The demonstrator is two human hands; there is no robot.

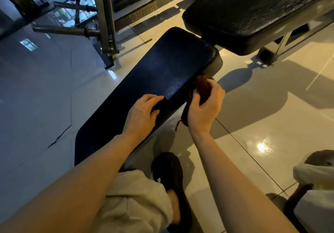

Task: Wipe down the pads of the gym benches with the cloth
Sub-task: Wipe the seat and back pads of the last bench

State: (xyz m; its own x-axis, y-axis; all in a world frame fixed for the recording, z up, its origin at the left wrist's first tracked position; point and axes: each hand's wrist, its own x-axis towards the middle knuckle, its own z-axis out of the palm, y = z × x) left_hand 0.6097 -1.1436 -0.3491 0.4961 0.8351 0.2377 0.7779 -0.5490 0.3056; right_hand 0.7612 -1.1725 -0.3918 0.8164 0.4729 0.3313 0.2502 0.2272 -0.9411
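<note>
Gripping a dark red cloth (202, 90), the right hand (204, 110) was held against the near side edge of the long pad (162, 70), close to that pad's far end. The cloth was bunched in curled fingers, with a loose end (178, 124) hanging below the wrist. Most of the cloth was hidden behind the hand, so its full shape could not be told.

The left hand (141, 113) was laid on top of the same pad, just beside the right hand, with fingers spread and slightly bent; nothing was held in it. A seam (165, 100) in the pad was touched by the fingertips.

The pad was seen to run diagonally from lower left to upper right, dark and faintly glossy, with small droplets (174, 88) near the cloth. A second pad (253, 12) was set higher at the upper right, its end overlapping the first in view, and its surface appeared speckled with moisture.

Shiny floor tiles (253, 124) lay beneath the benches. A metal frame (106, 34) stood at the upper left. A dark shoe (169, 175) and pale shorts (137, 200) were seen at the bottom, below the arms.
</note>
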